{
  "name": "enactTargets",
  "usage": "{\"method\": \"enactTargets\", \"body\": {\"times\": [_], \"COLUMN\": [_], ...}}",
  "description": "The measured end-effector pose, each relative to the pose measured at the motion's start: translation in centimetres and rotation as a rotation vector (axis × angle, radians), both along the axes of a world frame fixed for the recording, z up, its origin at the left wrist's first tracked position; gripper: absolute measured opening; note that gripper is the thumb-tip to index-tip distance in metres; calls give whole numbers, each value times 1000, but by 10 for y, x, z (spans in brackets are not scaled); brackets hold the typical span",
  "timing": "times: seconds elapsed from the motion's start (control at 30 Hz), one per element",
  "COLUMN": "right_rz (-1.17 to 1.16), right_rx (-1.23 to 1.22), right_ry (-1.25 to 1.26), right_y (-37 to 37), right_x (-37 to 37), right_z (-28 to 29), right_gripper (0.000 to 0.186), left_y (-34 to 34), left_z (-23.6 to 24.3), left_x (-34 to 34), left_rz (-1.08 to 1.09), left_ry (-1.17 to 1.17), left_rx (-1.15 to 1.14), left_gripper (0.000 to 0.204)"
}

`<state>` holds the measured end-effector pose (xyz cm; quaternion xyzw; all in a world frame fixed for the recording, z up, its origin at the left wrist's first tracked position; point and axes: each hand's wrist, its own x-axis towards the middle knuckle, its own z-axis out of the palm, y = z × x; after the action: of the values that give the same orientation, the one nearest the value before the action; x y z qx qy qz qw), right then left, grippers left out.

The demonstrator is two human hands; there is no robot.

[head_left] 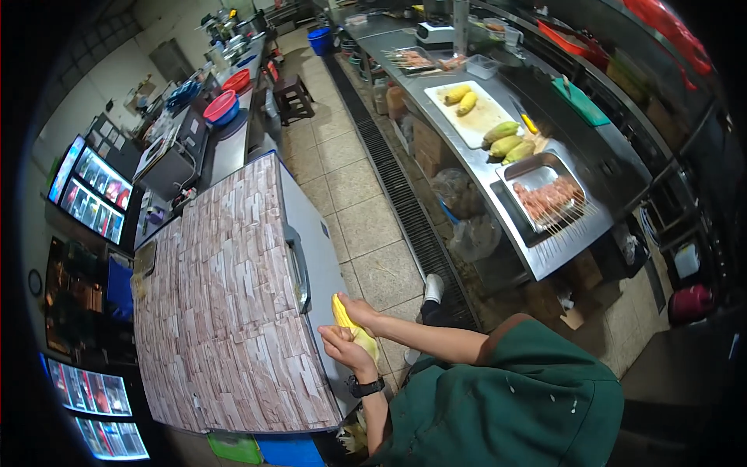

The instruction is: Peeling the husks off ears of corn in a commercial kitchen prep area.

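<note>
An ear of corn (pixel 341 313) with bare yellow kernels at its upper end and pale green husk (pixel 363 342) lower down is held between both hands beside the chest freezer's front. My left hand (pixel 348 348), with a black watch on its wrist, is closed with curled fingers at the husk. My right hand (pixel 360 314) is closed around the far side of the cob, its fingers partly hidden behind it. Two peeled ears (pixel 465 103) lie on a white cutting board (pixel 490 121) at the upper right, with several ears in green husk (pixel 507 145) near its edge.
The chest freezer (pixel 226 303), its lid covered in wood-patterned sheeting, stands at the left. On the steel counter (pixel 560 249) a metal tray (pixel 513 177) holds skewered meat. A floor drain grate (pixel 389 187) runs between. A brown stool (pixel 292 100) stands farther off.
</note>
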<state>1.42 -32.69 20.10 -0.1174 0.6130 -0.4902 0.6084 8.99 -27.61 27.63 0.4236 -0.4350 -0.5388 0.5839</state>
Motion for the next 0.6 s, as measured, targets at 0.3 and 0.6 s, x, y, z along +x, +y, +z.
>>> {"method": "enactTargets", "body": {"times": [0.3, 0.6], "right_rz": [-438, -33], "right_rx": [89, -409], "right_ry": [-123, 223], "right_y": [-47, -11], "right_x": [-49, -65], "right_z": [-59, 58], "right_gripper": [65, 62], "left_y": [34, 27], "left_z": [-14, 5], "left_x": [4, 61], "left_rz": [45, -742], "left_ry": [60, -93], "left_rx": [93, 145], "left_gripper": [46, 38]}}
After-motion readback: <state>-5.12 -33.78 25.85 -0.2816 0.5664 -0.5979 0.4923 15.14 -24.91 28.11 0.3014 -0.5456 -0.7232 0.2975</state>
